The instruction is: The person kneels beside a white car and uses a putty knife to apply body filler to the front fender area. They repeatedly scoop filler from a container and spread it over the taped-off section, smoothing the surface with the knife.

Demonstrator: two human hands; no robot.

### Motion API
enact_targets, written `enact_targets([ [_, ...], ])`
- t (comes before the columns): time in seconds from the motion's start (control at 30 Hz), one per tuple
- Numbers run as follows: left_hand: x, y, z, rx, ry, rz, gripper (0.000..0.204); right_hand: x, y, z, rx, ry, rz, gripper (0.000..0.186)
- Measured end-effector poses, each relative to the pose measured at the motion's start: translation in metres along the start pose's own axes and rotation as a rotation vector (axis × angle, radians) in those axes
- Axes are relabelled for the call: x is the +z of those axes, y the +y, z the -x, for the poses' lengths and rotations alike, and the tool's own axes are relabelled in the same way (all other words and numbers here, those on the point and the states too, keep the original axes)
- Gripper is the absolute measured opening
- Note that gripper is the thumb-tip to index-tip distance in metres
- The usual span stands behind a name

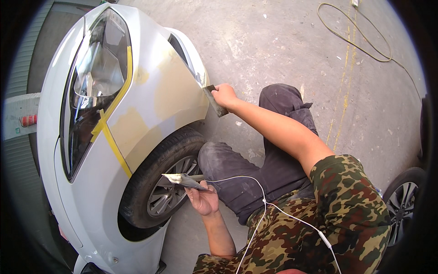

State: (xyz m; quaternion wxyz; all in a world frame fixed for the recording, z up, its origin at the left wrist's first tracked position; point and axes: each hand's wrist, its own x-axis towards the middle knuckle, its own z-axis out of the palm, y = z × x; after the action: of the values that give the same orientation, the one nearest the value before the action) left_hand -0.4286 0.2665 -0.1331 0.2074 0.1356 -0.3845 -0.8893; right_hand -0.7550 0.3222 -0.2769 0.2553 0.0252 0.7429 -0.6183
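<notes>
My right hand (224, 97) grips a dark, flat, rectangular spreader (215, 101), its upper end at the edge of the white car's fender (153, 86). Beige patches of filler mark that fender above the wheel arch. Lower down, in front of the wheel, my left hand (205, 199) is closed around a flat putty knife (194, 183). Pale putty (173, 177) sits on the knife's far end. Yellow masking tape (114, 148) runs along the headlight (98, 73) and down the panel seam.
The car's front tyre (132, 194) stands close beside my left hand. White earphone wires (264, 201) hang over my camouflage shirt and dark trousers. A cable (356, 43) loops on the concrete floor at the far right. Another wheel (404, 201) shows at the right edge.
</notes>
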Motion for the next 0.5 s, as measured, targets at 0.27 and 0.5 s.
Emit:
enact_targets([
  [0.27,0.001,0.015,0.002,0.01,-0.011,0.033,0.035,0.001,-0.045,-0.002,-0.016,0.035,-0.145,0.021],
  [0.5,0.015,0.027,0.002,0.006,0.025,0.024,0.031,-0.011,-0.085,-0.02,-0.028,0.009,-0.204,0.021],
])
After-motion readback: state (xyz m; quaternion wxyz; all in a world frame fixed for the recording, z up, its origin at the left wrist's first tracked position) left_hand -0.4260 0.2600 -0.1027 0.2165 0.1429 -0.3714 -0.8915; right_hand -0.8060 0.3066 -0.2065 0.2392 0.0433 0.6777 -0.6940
